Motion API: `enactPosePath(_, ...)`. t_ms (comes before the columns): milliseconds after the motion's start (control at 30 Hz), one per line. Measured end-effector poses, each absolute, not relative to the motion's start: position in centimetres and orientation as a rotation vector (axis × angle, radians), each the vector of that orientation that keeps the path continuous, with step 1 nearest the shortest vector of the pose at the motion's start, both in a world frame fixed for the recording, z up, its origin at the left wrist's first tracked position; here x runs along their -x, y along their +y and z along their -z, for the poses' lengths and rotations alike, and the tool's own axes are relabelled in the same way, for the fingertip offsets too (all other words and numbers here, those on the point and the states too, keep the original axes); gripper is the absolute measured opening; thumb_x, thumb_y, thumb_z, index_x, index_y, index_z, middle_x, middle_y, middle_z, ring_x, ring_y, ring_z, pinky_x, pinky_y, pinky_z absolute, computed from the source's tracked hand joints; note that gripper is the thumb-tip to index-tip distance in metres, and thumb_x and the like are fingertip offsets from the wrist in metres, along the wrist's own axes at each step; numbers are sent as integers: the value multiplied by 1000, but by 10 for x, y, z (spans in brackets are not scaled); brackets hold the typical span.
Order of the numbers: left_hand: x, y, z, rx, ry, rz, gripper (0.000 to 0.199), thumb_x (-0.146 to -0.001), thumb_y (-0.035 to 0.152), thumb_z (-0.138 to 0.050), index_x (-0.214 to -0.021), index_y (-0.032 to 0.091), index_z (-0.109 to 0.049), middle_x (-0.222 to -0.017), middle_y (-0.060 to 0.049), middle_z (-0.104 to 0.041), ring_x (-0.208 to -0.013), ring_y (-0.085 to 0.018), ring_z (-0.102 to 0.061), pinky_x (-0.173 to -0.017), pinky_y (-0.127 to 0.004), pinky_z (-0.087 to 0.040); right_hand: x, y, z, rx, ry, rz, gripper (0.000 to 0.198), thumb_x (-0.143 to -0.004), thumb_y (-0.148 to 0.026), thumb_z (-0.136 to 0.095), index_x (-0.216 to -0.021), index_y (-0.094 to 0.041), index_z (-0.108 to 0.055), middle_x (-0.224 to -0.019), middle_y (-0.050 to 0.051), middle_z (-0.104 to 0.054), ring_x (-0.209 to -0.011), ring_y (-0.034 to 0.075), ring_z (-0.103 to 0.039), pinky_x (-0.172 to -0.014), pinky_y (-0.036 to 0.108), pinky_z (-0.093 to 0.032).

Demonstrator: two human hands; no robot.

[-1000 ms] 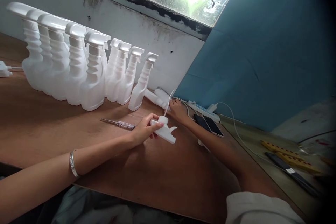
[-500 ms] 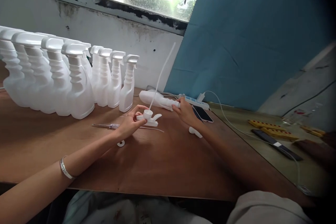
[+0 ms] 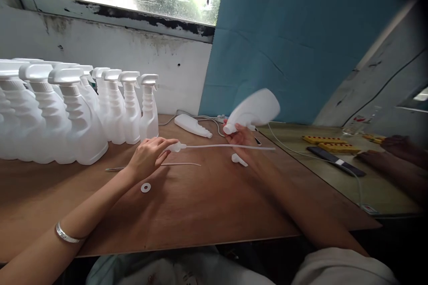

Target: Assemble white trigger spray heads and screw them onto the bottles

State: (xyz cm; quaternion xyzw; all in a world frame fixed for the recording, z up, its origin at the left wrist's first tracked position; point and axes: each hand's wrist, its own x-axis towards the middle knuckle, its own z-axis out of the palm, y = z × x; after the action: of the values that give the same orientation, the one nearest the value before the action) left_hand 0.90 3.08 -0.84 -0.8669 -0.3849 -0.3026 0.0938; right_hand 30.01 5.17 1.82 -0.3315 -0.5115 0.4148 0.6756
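Observation:
My left hand [image 3: 150, 156] is closed round a white spray trigger head [image 3: 176, 146]; its thin dip tube [image 3: 227, 146] points right, nearly level. My right hand [image 3: 243, 138] grips a white plastic bottle [image 3: 256, 107] by the neck, its open mouth turned left and its base raised to the upper right. Another white bottle [image 3: 192, 124] lies on its side behind my hands. On the wooden table [image 3: 207, 205], a small white trigger piece [image 3: 239, 159] rests below my right hand. A white ring washer [image 3: 146, 187] and a second thin tube [image 3: 183, 164] lie near my left hand.
Several white spray bottles [image 3: 72, 116] with heads on stand in rows at the left. Cables run along the wall. To the right, another table holds yellow blocks [image 3: 337, 147], a dark bar [image 3: 336, 161] and a clear bottle [image 3: 356, 124]; another person's hand [image 3: 377, 160] is there.
My right hand has lifted a bottle off the table and turned its mouth left. My left hand has tipped the spray head, so its tube swung from upright to level. The view has shifted right.

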Motion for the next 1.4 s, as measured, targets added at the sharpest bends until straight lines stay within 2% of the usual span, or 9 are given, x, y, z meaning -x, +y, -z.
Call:
enactPosePath(200,-7,36,12,2365,-1474,795,33,-84,25,-43,-116,24,-49,-86,-4,-65,-79,-21,-60,-74,-34,-41,-303,47,-30,553,-956,-826,23,-58,-20,-73,-75,-23,-57,-85,-3,-67,-92,17,-62,-85,31,-53)
enactPosePath(533,-9,33,10,2337,-1541,691,35,-82,24,-43,-116,25,-49,-89,-4,-66,-82,-23,-61,-75,-36,-39,-315,51,-40,484,-835,-673,29,-56,-20,-75,-80,-20,-59,-78,-2,-67,-84,14,-64,-77,27,-55)
enactPosePath(700,-8,32,9,2351,-1536,682,35,-82,23,-43,-116,24,-50,-89,-5,-66,-82,-25,-61,-76,-37,-38,-311,50,-32,557,-909,-792,26,-55,-20,-76,-75,-20,-59,-78,-2,-67,-84,15,-64,-74,27,-55)
enactPosePath(800,-9,32,10,2389,-1517,740,33,-81,25,-43,-114,25,-52,-87,-5,-66,-81,-25,-61,-77,-38,-38,-299,45,-22,580,-1050,-941,26,-60,-22,-74,-81,-22,-59,-85,-2,-67,-90,17,-62,-77,32,-55)
enactPosePath(900,-13,30,10,2535,-1538,996,35,-79,31,-49,-113,25,-51,-88,-4,-65,-82,-23,-60,-77,-35,-39,-280,37,-7,592,-1134,-1110,26,-63,-25,-73,-86,-25,-59,-89,-3,-67,-94,19,-61,-79,37,-53)
enactPosePath(1000,-17,29,11,2781,-1721,1494,49,-71,39,-60,-114,22,-46,-86,-3,-66,-78,-20,-60,-70,-29,-43,-255,27,7,654,-1162,-1231,25,-61,-22,-75,-81,-24,-62,-87,-2,-67,-91,19,-61,-82,37,-51)
enactPosePath(1067,-20,30,12,2910,-1895,1838,51,-67,42,-64,-110,20,-48,-85,-3,-66,-75,-18,-60,-66,-26,-44,-238,21,14,690,-1189,-1312,22,-59,-19,-76,-77,-22,-64,-88,-1,-68,-93,20,-60,-86,36,-48)
enactPosePath(1233,-25,33,14,2923,-2336,2337,33,-73,40,-57,-92,13,-57,-71,-2,-60,-58,-12,-56,-54,-22,-45,-209,10,21,691,-1167,-1420,25,-60,-20,-75,-83,-24,-66,-93,-1,-67,-95,18,-58,-93,35,-41)
enactPosePath(1400,-34,26,15,2872,-2529,2512,24,-75,36,-56,-87,17,-47,-69,0,-58,-49,-11,-57,-40,-20,-43,-207,6,29,755,-1164,-1420,24,-60,-24,-75,-82,-22,-67,-91,1,-68,-94,19,-59,-94,36,-40)
